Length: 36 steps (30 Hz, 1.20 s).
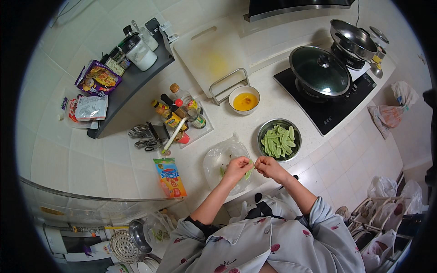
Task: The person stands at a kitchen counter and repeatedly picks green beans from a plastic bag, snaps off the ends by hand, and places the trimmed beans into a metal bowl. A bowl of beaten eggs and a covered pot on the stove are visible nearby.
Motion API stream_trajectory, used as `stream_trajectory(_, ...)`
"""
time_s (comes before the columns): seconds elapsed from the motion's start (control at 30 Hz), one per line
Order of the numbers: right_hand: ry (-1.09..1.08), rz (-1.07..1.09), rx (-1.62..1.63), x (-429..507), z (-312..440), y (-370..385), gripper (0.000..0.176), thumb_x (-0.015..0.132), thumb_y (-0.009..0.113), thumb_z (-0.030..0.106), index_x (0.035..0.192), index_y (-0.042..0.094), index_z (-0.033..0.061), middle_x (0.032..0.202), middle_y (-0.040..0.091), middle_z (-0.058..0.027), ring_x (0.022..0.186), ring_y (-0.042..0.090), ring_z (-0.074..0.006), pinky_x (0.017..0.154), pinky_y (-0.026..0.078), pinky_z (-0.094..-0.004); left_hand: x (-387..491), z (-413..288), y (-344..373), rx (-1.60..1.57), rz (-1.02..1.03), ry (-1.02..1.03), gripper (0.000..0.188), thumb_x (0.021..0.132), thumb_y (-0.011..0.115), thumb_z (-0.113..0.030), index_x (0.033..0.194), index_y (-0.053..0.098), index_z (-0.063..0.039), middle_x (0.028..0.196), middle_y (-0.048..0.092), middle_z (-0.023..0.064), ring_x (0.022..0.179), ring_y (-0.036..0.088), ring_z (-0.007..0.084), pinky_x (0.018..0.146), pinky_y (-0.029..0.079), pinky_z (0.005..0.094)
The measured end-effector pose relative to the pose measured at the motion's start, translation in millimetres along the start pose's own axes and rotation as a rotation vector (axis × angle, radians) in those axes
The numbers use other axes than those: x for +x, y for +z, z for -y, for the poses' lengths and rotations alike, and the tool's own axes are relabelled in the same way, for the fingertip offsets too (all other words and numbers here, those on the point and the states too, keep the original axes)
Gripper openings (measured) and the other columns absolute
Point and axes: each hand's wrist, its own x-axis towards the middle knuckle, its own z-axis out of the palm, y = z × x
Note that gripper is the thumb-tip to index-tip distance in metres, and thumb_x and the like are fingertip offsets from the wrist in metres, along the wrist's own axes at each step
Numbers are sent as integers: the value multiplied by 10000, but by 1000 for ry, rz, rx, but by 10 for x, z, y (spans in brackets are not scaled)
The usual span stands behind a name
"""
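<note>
Between my two hands is a green flat bean pod (249, 173), held over the counter's front edge. My left hand (238, 168) pinches the pod near its upper end. Close beside it, my right hand (271, 168) has its fingertips pinched together at the pod's tip; any scrap in them is too small to make out. Under my left hand spreads a clear plastic bag (215, 156) with some green pieces in it. A steel bowl (299, 144) of flat green bean pods (279, 140) stands just beyond my right hand.
A bowl of yellow liquid (245, 101) stands behind the steel bowl. To the right, a lidded wok (319, 71) sits on a black cooktop (327, 117). Sauce bottles (186, 105), a scissors and knife holder (155, 134) and a bright snack packet (171, 177) line the left.
</note>
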Motion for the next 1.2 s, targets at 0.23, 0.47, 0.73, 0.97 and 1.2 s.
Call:
stream_trajectory(0.23,-275,-116,-681,-7,0,32,223,828,525,171,782,555,-45,769,587,-256,740,573,-409,663,449,-424,-54,-238,75,724,-53,86,108,751,659,-89,795,599,-12,655,604,64,585,563,116,525,429,284)
stream_trajectory(0.47,147,-95,369,19,7,87,149,852,495,118,726,512,41,569,447,-13,473,374,-107,402,279,-240,-92,-328,188,736,-199,369,92,758,650,-94,785,598,-22,671,590,75,567,544,131,526,423,292)
stream_trajectory(0.73,121,53,845,-86,84,-58,160,869,431,95,720,472,52,636,430,-40,499,291,-63,388,222,-184,49,-172,0,-322,-278,48,51,889,562,-88,888,555,-38,776,570,9,681,539,82,638,452,230)
stream_trajectory(0.97,144,116,737,-96,-13,23,97,839,461,69,803,523,4,709,510,-101,475,317,-70,363,239,-182,56,-121,42,-331,-332,117,66,897,556,-89,885,525,-32,777,557,7,671,503,62,619,422,213)
stream_trajectory(1.2,188,81,634,-125,24,141,101,856,519,98,837,557,7,646,502,-36,466,334,-47,375,232,-186,83,-34,86,-272,-370,128,76,898,556,-90,889,507,-32,772,557,18,668,503,69,606,425,221)
